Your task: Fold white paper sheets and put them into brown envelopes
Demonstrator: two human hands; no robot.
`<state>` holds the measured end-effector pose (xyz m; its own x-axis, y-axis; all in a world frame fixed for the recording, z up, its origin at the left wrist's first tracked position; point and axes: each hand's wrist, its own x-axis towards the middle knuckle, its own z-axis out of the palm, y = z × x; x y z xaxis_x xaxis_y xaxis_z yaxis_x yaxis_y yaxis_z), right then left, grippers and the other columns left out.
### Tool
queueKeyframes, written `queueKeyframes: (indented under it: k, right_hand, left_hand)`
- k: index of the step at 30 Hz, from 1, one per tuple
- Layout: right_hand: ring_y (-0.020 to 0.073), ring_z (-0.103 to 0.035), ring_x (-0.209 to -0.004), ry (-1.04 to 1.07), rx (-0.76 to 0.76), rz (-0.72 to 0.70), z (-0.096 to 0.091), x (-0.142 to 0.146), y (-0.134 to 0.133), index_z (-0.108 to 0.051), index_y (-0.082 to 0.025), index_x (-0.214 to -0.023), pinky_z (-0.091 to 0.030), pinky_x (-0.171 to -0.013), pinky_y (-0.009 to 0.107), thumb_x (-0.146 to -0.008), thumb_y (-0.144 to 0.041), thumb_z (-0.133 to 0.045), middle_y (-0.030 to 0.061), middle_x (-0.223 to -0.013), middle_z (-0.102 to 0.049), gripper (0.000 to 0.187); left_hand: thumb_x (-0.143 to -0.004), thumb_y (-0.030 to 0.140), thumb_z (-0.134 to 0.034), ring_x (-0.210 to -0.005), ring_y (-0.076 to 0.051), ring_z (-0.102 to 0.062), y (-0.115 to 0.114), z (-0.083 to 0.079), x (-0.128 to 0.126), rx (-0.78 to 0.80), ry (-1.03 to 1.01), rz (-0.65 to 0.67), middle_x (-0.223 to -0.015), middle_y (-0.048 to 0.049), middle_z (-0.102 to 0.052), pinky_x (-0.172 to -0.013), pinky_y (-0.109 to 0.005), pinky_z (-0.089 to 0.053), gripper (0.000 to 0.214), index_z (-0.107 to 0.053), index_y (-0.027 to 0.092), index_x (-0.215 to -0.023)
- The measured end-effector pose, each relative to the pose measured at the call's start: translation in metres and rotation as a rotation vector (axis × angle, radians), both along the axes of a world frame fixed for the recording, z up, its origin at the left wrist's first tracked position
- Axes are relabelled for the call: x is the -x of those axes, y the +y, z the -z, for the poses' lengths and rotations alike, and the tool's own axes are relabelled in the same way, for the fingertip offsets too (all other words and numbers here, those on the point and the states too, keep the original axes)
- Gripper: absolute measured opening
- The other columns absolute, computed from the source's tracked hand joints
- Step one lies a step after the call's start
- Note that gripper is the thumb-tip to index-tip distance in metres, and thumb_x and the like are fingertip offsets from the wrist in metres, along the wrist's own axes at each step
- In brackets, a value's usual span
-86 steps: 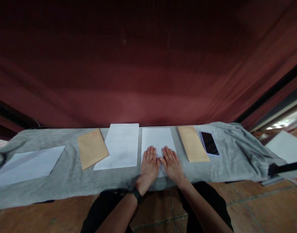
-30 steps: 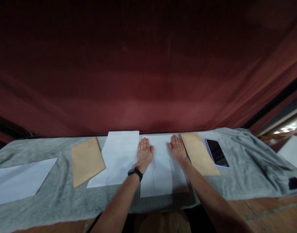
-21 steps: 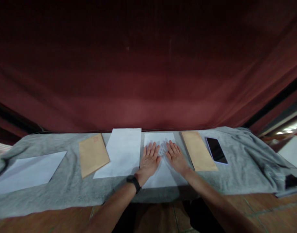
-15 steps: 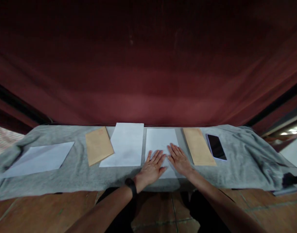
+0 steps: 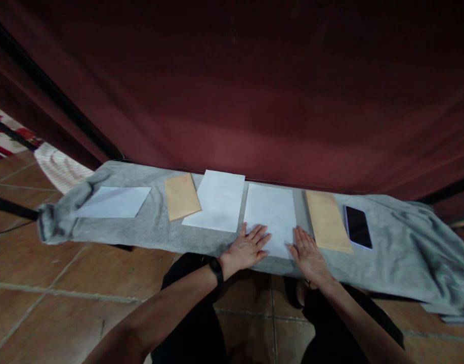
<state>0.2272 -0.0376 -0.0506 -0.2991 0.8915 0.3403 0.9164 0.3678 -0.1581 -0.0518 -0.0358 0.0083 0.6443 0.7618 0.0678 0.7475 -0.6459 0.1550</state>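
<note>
A white sheet of paper (image 5: 271,212) lies on a grey cloth (image 5: 156,230) that covers a low table. My left hand (image 5: 249,248) rests flat on the sheet's near left corner, fingers spread, with a black watch on its wrist. My right hand (image 5: 307,253) lies flat at the sheet's near right corner, fingers stretched out. Neither hand holds anything.
Left of the sheet lie a second white sheet (image 5: 218,199), a brown envelope (image 5: 181,196) and a further white sheet (image 5: 112,202). To the right are a long brown envelope (image 5: 326,220) and a dark phone (image 5: 357,226). A dark red curtain (image 5: 254,101) hangs behind; tiled floor below.
Both hands slid from the sheet's far edge back to its near edge, then apart toward the near corners. The view has swung so the table sits tilted and more floor shows at left.
</note>
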Motion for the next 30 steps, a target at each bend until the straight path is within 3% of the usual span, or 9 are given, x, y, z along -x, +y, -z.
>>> queueKeyframes:
  k: [8,13,17,22,26,30]
  right_hand:
    - [0.0332,-0.038,-0.147,-0.024,-0.043,-0.021,-0.005,-0.003,-0.017,-0.023,-0.010,-0.160,-0.037,-0.117,0.055,-0.106,-0.050,-0.030,0.0216,-0.160,-0.035,0.067]
    - [0.0331,-0.037,-0.147,-0.020,-0.051,-0.043,-0.007,-0.006,-0.026,-0.024,-0.011,-0.160,-0.039,-0.117,0.056,-0.106,-0.047,-0.034,0.0215,-0.160,-0.035,0.066]
    - [0.0324,-0.038,-0.147,0.006,-0.053,-0.039,-0.009,-0.005,-0.029,-0.030,-0.010,-0.158,-0.039,-0.118,0.054,-0.106,-0.047,-0.036,0.0205,-0.159,-0.037,0.064]
    - [0.0307,-0.039,-0.146,0.069,-0.008,-0.021,-0.012,-0.002,-0.032,-0.037,-0.013,-0.155,-0.037,-0.119,0.054,-0.105,-0.045,-0.039,0.0182,-0.158,-0.041,0.060]
    - [0.0277,-0.041,-0.146,0.173,0.074,-0.031,-0.015,-0.007,-0.030,-0.045,-0.016,-0.150,-0.036,-0.120,0.052,-0.105,-0.040,-0.040,0.0145,-0.156,-0.046,0.052]
    - [0.0219,-0.050,-0.139,0.353,0.143,-0.021,-0.017,-0.014,-0.024,-0.053,-0.022,-0.146,-0.041,-0.118,0.047,-0.098,-0.017,-0.037,0.0088,-0.148,-0.055,0.051]
  left_hand:
    - [-0.102,0.036,-0.044,-0.152,-0.033,-0.026,-0.003,-0.003,-0.007,0.095,-0.040,-0.070,-0.163,-0.0076,-0.034,-0.119,-0.070,-0.011,0.052,-0.039,0.032,-0.154]
    - [-0.101,0.038,-0.045,-0.151,-0.038,-0.028,-0.007,-0.013,-0.008,0.059,0.067,-0.054,-0.163,-0.0121,-0.033,-0.114,-0.072,-0.025,0.054,-0.041,0.022,-0.153]
    - [-0.096,0.028,-0.052,-0.148,-0.040,-0.033,-0.012,-0.017,-0.005,0.039,0.152,-0.044,-0.160,-0.0168,-0.038,-0.109,-0.066,-0.039,0.058,-0.044,0.017,-0.152]
    - [-0.087,-0.001,-0.040,-0.145,-0.032,-0.042,-0.011,-0.012,0.002,0.001,0.143,-0.041,-0.155,-0.0152,-0.047,-0.112,-0.055,-0.043,0.066,-0.048,0.020,-0.149]
    - [-0.088,-0.001,-0.042,-0.142,-0.031,-0.047,-0.002,-0.009,0.007,0.025,0.141,-0.052,-0.152,-0.0159,-0.050,-0.113,-0.050,-0.043,0.060,-0.053,0.016,-0.144]
    - [-0.091,0.003,-0.045,-0.133,-0.027,-0.057,0.005,-0.013,0.019,0.056,0.061,-0.118,-0.143,-0.0133,-0.060,-0.110,-0.044,-0.047,0.045,-0.064,0.017,-0.129]
